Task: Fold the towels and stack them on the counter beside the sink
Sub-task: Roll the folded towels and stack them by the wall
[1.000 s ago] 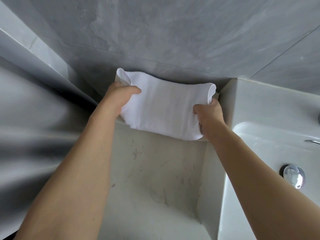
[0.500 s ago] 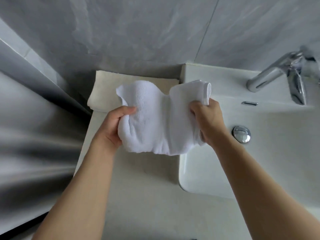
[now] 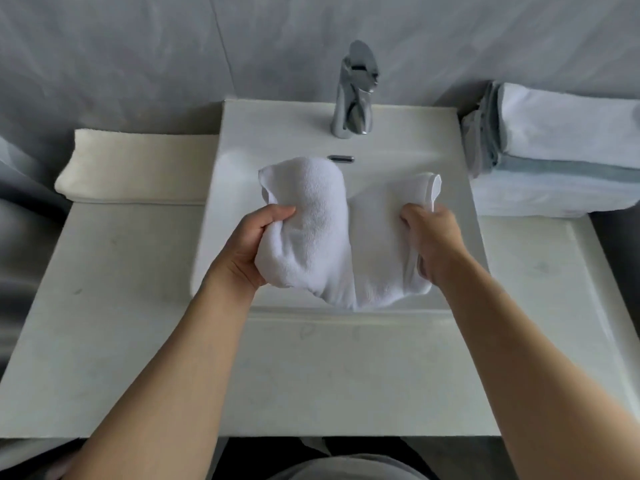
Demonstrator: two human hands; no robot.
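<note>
Left hand (image 3: 254,249) clamped on one end of towel (image 3: 332,233), right hand (image 3: 431,242) gripping the other; towel slung crosswise between them, sagging over sink (image 3: 239,133). Stack (image 3: 557,157) on counter (image 3: 540,271) further right, nearer right hand; likely carry rightward.

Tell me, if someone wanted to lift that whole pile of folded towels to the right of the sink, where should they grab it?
Probably from below, at both short ends. The stack of folded towels lies flat on the counter with several loose layers, so a top pinch would likely lift only the white towel uppermost. Slide flat hands under the bottom layer from the front; the wall blocks the back.
</note>
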